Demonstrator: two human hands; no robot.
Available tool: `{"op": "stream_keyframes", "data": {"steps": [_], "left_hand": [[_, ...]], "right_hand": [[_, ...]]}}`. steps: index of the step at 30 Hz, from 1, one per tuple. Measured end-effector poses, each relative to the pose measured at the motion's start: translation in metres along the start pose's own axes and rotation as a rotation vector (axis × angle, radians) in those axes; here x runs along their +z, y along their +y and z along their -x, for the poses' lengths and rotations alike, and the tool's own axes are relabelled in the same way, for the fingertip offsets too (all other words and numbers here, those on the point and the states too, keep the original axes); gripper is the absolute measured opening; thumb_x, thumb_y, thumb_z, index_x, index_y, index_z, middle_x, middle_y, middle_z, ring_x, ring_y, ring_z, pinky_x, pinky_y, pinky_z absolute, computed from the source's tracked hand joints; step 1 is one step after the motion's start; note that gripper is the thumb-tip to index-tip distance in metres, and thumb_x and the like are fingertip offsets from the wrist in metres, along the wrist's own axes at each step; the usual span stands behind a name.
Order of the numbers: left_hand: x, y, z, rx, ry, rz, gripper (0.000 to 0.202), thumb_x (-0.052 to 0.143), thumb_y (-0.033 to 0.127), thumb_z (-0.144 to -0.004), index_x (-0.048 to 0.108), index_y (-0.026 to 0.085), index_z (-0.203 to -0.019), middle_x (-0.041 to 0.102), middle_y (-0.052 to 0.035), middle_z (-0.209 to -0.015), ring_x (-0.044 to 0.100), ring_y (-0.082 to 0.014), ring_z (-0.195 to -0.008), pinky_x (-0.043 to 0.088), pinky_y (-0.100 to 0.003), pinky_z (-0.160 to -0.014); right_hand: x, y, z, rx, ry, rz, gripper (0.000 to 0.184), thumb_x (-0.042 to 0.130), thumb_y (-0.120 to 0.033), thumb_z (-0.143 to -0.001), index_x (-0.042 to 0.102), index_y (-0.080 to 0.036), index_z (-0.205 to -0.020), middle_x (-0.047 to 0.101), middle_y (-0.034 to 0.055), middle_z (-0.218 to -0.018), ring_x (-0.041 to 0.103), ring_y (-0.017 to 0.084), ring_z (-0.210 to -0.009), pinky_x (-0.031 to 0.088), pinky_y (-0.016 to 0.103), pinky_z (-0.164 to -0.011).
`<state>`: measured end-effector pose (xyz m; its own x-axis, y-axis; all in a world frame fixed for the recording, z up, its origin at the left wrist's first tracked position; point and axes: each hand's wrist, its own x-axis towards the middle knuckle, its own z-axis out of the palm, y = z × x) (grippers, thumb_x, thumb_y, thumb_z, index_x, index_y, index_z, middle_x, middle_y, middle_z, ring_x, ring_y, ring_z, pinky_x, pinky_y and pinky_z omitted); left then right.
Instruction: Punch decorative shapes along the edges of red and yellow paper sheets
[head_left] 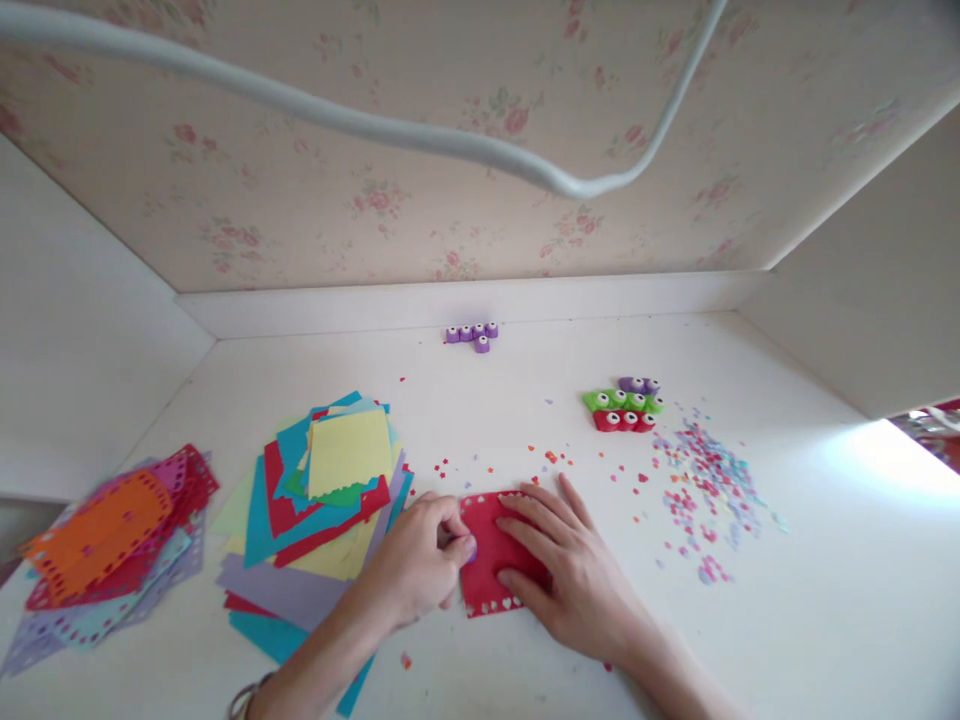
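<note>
A red sheet of paper (486, 560) lies on the white table in front of me, with small shapes punched along its top and bottom edges. My right hand (566, 560) rests flat across its right part, fingers spread. At the left edge of the sheet, my left hand (431, 545) is closed in a pinch around a small craft punch (473, 552). Only a bit of purple shows beside the thumb; the rest of the punch is hidden by the fingers.
Coloured paper sheets (349, 455) are piled left of my hands, and punched sheets (105, 530) lie farther left. Purple punches (478, 332) stand near the wall. Red, green and purple punches (624, 402) sit back right, beside scattered confetti (709, 480). A white cable (375, 125) crosses above.
</note>
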<state>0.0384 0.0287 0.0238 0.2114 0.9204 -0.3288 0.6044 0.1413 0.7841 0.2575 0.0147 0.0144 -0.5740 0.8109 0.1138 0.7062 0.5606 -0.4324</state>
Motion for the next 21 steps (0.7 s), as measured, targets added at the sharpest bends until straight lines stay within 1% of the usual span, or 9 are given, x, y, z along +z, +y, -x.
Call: {"op": "stream_keyframes", "data": {"steps": [2,4,7,11,12,14,16,19,21], "left_hand": [[-0.001,0.001,0.0,-0.067,-0.072,0.056,0.016,0.056,0.028,-0.082,0.05,0.019,-0.07,0.061,0.0009,-0.079,0.053,-0.0062,-0.038,0.037,-0.019,-0.035],[-0.005,0.001,0.002,-0.102,-0.119,0.129,0.017,0.056,0.031,-0.083,0.051,0.019,-0.074,0.06,0.0018,-0.077,0.054,-0.0064,-0.038,0.04,-0.018,-0.037],[-0.013,0.0,0.009,-0.074,-0.122,0.159,0.021,0.056,0.037,-0.085,0.057,0.017,-0.078,0.062,-0.0004,-0.084,0.058,-0.0072,-0.044,0.046,-0.02,-0.043],[-0.029,-0.004,0.018,0.073,-0.03,-0.026,0.026,0.049,0.036,-0.092,0.065,0.018,-0.085,0.065,-0.0034,-0.098,0.061,-0.0076,-0.047,0.051,-0.023,-0.051],[-0.032,-0.005,0.02,0.124,0.014,-0.095,0.028,0.046,0.036,-0.094,0.067,0.019,-0.087,0.066,-0.0036,-0.098,0.065,-0.0096,-0.053,0.054,-0.024,-0.057],[-0.037,-0.008,0.024,0.227,0.125,-0.245,0.03,0.043,0.034,-0.097,0.07,0.021,-0.091,0.068,-0.0044,-0.098,0.07,-0.0153,-0.075,0.057,-0.028,-0.073],[-0.036,-0.011,0.027,0.301,0.229,-0.376,0.026,0.047,0.034,-0.096,0.07,0.022,-0.096,0.07,-0.005,-0.1,0.069,-0.0194,-0.094,0.056,-0.032,-0.084],[-0.028,-0.017,0.029,0.354,0.32,-0.487,0.02,0.059,0.034,-0.09,0.07,0.023,-0.101,0.071,-0.0049,-0.105,0.07,-0.0207,-0.095,0.056,-0.032,-0.085],[-0.025,-0.019,0.026,0.382,0.336,-0.504,0.019,0.059,0.032,-0.089,0.071,0.023,-0.102,0.073,-0.0043,-0.106,0.071,-0.0209,-0.094,0.057,-0.031,-0.084]], "right_hand": [[0.0,-0.001,0.0,-0.001,0.007,-0.002,0.042,0.062,-0.032,-0.088,0.059,-0.026,-0.129,0.057,0.0068,-0.137,0.042,0.03,-0.134,0.014,0.064,-0.116],[-0.001,-0.002,0.001,0.001,0.001,-0.001,0.042,0.061,-0.033,-0.089,0.058,-0.026,-0.13,0.057,0.0064,-0.136,0.042,0.03,-0.134,0.015,0.064,-0.116],[-0.003,-0.003,0.002,0.003,0.0,-0.001,0.042,0.06,-0.033,-0.089,0.058,-0.025,-0.13,0.057,0.0061,-0.136,0.041,0.029,-0.134,0.015,0.063,-0.116],[-0.005,-0.004,0.003,-0.004,0.025,-0.009,0.041,0.062,-0.03,-0.088,0.059,-0.025,-0.129,0.058,0.0067,-0.135,0.041,0.03,-0.134,0.016,0.063,-0.116],[-0.005,-0.004,0.003,-0.004,0.027,-0.011,0.041,0.062,-0.03,-0.087,0.06,-0.025,-0.128,0.059,0.0067,-0.134,0.041,0.03,-0.134,0.016,0.063,-0.116],[-0.006,-0.005,0.003,-0.001,0.022,-0.014,0.041,0.062,-0.03,-0.087,0.06,-0.026,-0.127,0.059,0.0063,-0.134,0.041,0.03,-0.134,0.016,0.063,-0.116],[-0.007,-0.005,0.003,0.001,0.015,-0.018,0.04,0.062,-0.031,-0.087,0.061,-0.026,-0.126,0.059,0.0061,-0.134,0.04,0.03,-0.135,0.016,0.063,-0.116],[-0.009,-0.005,0.004,0.002,0.024,-0.035,0.039,0.061,-0.032,-0.087,0.062,-0.026,-0.126,0.059,0.006,-0.133,0.041,0.029,-0.135,0.017,0.061,-0.117],[-0.01,-0.005,0.004,0.009,0.03,-0.054,0.039,0.061,-0.034,-0.087,0.062,-0.027,-0.125,0.06,0.0053,-0.132,0.041,0.029,-0.134,0.015,0.059,-0.117]]}}
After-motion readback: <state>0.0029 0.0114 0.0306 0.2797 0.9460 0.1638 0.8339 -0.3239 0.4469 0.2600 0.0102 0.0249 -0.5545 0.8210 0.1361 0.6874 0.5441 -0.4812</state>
